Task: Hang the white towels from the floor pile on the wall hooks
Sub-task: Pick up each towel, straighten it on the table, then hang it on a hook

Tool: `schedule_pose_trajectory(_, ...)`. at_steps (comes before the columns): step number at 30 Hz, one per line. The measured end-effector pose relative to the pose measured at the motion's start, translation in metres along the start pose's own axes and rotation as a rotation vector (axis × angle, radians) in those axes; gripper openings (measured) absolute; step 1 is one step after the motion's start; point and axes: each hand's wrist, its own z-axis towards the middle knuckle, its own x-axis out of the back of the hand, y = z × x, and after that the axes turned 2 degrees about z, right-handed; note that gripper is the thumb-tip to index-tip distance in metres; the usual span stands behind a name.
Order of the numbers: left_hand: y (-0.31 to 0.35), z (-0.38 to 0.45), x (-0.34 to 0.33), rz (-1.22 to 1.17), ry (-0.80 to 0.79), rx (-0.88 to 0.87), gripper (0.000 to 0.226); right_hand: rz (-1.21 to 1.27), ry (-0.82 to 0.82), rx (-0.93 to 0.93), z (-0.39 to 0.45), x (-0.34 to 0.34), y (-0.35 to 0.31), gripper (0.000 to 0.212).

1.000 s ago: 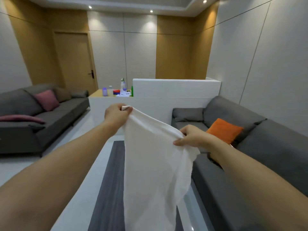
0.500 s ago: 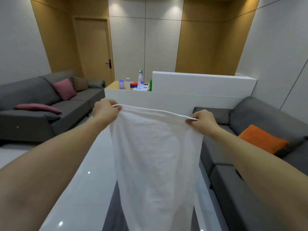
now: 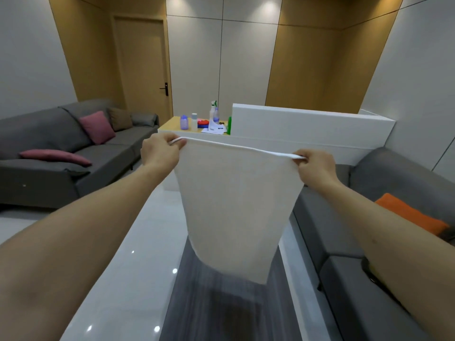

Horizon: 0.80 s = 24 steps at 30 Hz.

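Observation:
A white towel (image 3: 236,207) hangs flat in front of me, stretched out by its top edge at chest height. My left hand (image 3: 160,151) pinches the top left corner. My right hand (image 3: 314,166) grips the top right corner. The towel's lower edge swings free above a dark floor mat (image 3: 221,303). No wall hooks and no floor pile are in view.
A white partition counter (image 3: 307,126) stands ahead with spray bottles (image 3: 213,114) and small items on its wooden top. Grey sofas sit at the left (image 3: 49,153) and right (image 3: 369,267), the right one with an orange cushion (image 3: 408,212). A wooden door (image 3: 142,65) is at the back left.
The towel went from bunched and slanted to pulled taut and level between both hands. My hands moved apart and upward, and my view turned to the right.

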Motion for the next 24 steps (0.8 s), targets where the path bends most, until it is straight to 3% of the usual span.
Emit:
schedule_pose_trajectory(5,-0.020,-0.061,0.008,0.012,-0.045,0.055,0.019,0.031,0.005,0.019,-0.061,-0.012,0.023,0.020)
schedule_pose_trajectory(9,-0.060,-0.136,0.008,0.051,-0.133,0.124,0.013,0.057,-0.095,-0.046,-0.145,-0.035,0.058,0.021)
schedule_pose_trajectory(16,-0.146,-0.337,0.011,0.176,-0.280,0.295,0.015,0.041,-0.395,-0.212,-0.341,-0.083,0.130,0.032)
schedule_pose_trajectory(24,-0.249,-0.553,0.032,0.394,-0.552,0.511,0.018,0.031,-0.774,-0.322,-0.552,-0.112,0.191,0.023)
